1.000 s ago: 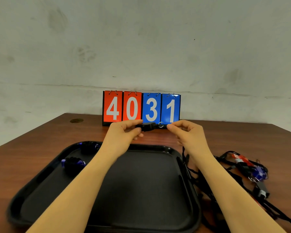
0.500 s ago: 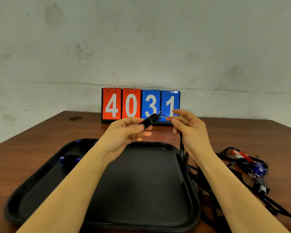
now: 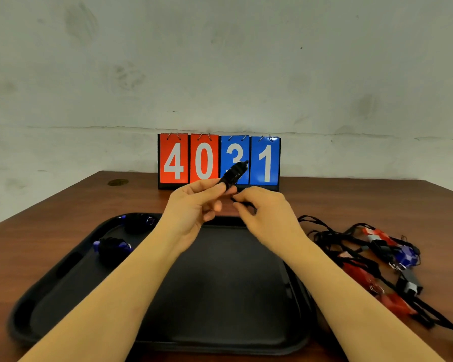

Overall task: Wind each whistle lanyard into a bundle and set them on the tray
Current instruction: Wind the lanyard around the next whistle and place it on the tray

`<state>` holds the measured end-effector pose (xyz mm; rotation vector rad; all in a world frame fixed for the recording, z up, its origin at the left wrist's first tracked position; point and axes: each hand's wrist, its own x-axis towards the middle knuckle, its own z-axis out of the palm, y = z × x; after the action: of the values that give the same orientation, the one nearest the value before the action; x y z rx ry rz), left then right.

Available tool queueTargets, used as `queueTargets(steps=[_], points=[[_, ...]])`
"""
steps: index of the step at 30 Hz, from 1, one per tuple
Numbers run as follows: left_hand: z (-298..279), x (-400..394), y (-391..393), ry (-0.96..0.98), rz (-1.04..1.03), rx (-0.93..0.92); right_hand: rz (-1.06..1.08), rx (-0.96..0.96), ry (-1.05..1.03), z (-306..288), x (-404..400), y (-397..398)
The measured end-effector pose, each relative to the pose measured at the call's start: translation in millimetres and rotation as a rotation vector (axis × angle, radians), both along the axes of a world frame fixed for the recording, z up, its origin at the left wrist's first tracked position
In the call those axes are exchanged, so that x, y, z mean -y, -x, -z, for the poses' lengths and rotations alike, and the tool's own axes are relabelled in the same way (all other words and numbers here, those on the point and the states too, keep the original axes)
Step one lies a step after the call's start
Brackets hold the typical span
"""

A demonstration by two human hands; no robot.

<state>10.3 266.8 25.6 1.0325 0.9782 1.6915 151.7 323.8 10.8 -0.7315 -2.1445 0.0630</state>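
Left hand (image 3: 194,205) pinches a black whistle (image 3: 234,173) between thumb and fingers, held tilted above the far rim of the black tray (image 3: 63,273). Right hand (image 3: 262,207), just beside it, has fingers curled and pinching the black lanyard cord (image 3: 242,203). Two wound bundles (image 3: 113,246) lie in the tray's left part; unwound lanyards (image 3: 377,252) lie on the counter (image 3: 364,202) to the right.

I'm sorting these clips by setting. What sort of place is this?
Likely a plain indoor recording or test setup: a bare wooden table against a blank scuffed wall, with a flip number board reading 4031 as a marker.
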Motion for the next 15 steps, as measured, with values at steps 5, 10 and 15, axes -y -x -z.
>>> queueTargets(steps=[5, 10, 15], points=[[1.3, 1.2, -2.4, -0.034, -0.215, -0.199, -0.071, 0.164, -0.043, -3.8, 4.9, 4.2], [5.4, -2.3, -1.6, -0.051, -0.372, -0.536, -0.07, 0.172, -0.087, -4.1, 4.7, 0.8], [6.8, -2.1, -0.3, -0.079, -0.371, -0.75, -0.094, 0.105, -0.36, 0.7, 1.7, 2.5]])
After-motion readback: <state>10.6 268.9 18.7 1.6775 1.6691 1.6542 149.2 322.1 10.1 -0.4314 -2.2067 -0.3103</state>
